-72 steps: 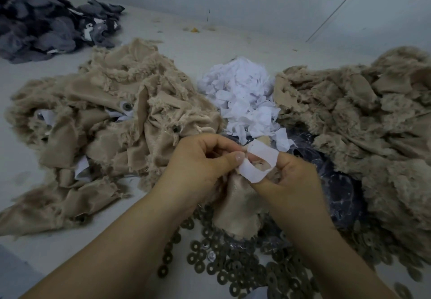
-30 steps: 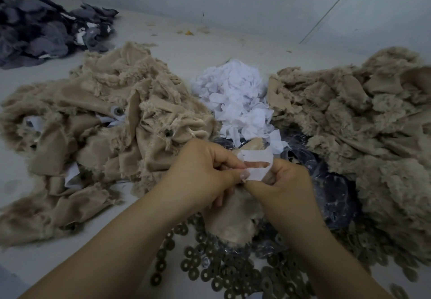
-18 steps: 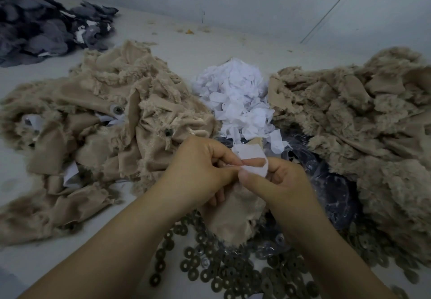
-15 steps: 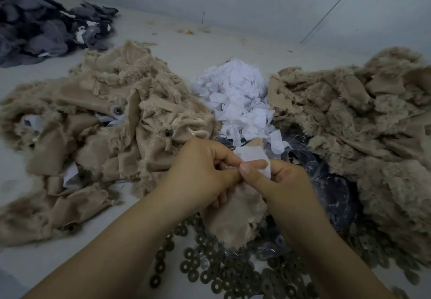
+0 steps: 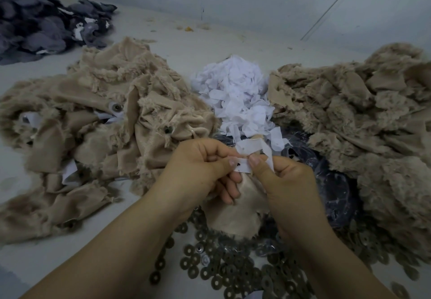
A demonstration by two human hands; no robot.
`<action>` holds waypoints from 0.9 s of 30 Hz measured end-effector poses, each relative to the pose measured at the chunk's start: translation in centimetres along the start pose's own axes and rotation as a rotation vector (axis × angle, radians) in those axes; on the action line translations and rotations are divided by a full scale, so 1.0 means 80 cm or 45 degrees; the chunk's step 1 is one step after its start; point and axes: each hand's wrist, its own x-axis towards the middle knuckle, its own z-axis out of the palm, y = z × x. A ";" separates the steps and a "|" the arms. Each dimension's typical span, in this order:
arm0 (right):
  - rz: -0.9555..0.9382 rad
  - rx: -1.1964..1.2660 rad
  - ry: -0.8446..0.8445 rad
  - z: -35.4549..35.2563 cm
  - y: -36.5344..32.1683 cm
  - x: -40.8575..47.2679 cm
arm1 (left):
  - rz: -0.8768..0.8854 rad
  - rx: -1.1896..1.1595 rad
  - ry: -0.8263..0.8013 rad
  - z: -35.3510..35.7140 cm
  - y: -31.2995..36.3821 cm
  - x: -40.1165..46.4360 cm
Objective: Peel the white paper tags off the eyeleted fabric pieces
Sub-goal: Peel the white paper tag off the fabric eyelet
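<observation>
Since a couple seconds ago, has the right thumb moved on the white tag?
Yes. The right hand thumb has slid left across the white tag, toward the left hand, judged against the white paper heap behind.

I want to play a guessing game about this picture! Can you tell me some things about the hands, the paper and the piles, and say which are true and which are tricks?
1. Both hands pinch the white paper tag. True: the left hand and the right hand each hold it with a thumb.
2. The pile of white paper scraps lies between two tan fabric heaps. True.
3. The metal rings sit on top of the paper pile. False: they lie scattered near the person, below the hands.
4. The dark grey fabric pile is at the far right. False: it is at the far left.
</observation>
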 end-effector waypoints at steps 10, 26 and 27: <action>-0.043 -0.052 0.043 0.003 0.002 -0.002 | 0.033 0.347 0.256 0.007 -0.012 0.002; 0.130 0.099 0.040 0.008 0.002 0.001 | -0.373 1.074 -0.808 -0.072 0.037 -0.027; 0.127 0.094 0.042 0.009 0.002 0.000 | -0.356 1.109 -0.739 -0.072 0.034 -0.029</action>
